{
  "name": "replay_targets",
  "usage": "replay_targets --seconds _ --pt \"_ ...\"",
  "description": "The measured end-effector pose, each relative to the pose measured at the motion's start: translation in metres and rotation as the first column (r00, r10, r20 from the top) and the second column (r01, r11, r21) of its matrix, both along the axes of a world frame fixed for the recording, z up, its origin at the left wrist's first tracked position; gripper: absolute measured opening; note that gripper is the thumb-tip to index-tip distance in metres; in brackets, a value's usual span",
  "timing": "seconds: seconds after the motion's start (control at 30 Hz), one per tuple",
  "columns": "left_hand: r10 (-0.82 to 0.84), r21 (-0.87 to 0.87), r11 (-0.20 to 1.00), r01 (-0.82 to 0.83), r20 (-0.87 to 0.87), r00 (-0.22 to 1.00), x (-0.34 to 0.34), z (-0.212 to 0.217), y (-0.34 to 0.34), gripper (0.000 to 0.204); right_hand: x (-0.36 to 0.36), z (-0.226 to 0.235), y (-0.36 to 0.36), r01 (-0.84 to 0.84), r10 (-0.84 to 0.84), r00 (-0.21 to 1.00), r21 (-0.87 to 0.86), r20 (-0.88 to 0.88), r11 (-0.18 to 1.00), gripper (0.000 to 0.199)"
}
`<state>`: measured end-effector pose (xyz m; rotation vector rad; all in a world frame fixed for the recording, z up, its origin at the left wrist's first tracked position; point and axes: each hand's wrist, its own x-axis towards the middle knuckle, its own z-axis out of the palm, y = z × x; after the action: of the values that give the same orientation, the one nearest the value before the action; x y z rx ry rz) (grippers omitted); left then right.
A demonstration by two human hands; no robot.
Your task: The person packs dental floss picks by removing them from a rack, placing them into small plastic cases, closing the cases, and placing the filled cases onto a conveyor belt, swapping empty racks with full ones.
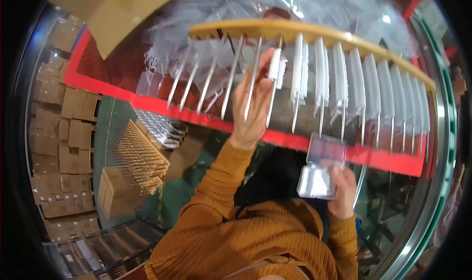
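Observation:
A wooden bar (pixel 236 29) with a row of metal rods spans the red-edged table. My left hand (pixel 248 103) reaches up among the rods, its fingers and thumb closed at a short stack of thin white pieces (pixel 276 66) threaded on one rod. Rods left of it are bare. Those to the right carry longer stacks of white pieces (pixel 322 68). Lower right, my right hand (pixel 342 189) grips a clear plastic case (pixel 317 181), hinged open, with a bright, shiny lower half. Part of that hand's fingers is hidden behind the case.
Clear plastic pieces (pixel 196 19) lie heaped behind the bar, beside a cardboard flap (pixel 128 9). A red edge (pixel 196 116) runs along the table's near side. On the floor at left stand a rack of rods (pixel 140 154), a carton (pixel 118 194) and stacked cartons (pixel 73 152).

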<state>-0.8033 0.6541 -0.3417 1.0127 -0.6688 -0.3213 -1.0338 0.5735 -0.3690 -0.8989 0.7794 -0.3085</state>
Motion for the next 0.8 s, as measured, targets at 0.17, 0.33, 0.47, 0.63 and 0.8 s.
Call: replay_targets --seconds 0.17,0.33,0.47,0.63,0.8 --pt "0.386 0.133 0.849 -0.511 0.505 0.772 -0.066 0.007 0.061 0.049 0.022 0.023 -0.007 -0.132 0.156 0.986 -0.292 0.062 0.947 0.044" --pt "-0.396 0.52 0.743 -0.421 0.849 0.351 -0.106 0.002 0.043 0.05 0.022 0.012 -0.005 -0.073 0.087 0.995 -0.282 0.038 0.957 0.051" --pt "-0.349 0.464 0.825 -0.322 0.867 0.356 -0.13 -0.012 0.026 0.049 0.009 0.009 0.004 -0.048 0.082 0.992 -0.304 0.1 0.952 0.052" --pt "-0.443 0.571 0.815 -0.095 0.721 0.533 -0.142 -0.014 0.017 0.062 -0.001 0.0 0.01 0.096 -0.051 0.985 -0.281 0.164 0.955 0.051" --pt "-0.39 0.525 0.85 0.035 0.583 0.713 -0.132 -0.013 0.015 0.087 -0.01 0.002 -0.006 0.101 -0.094 0.994 -0.162 0.048 0.982 0.052"
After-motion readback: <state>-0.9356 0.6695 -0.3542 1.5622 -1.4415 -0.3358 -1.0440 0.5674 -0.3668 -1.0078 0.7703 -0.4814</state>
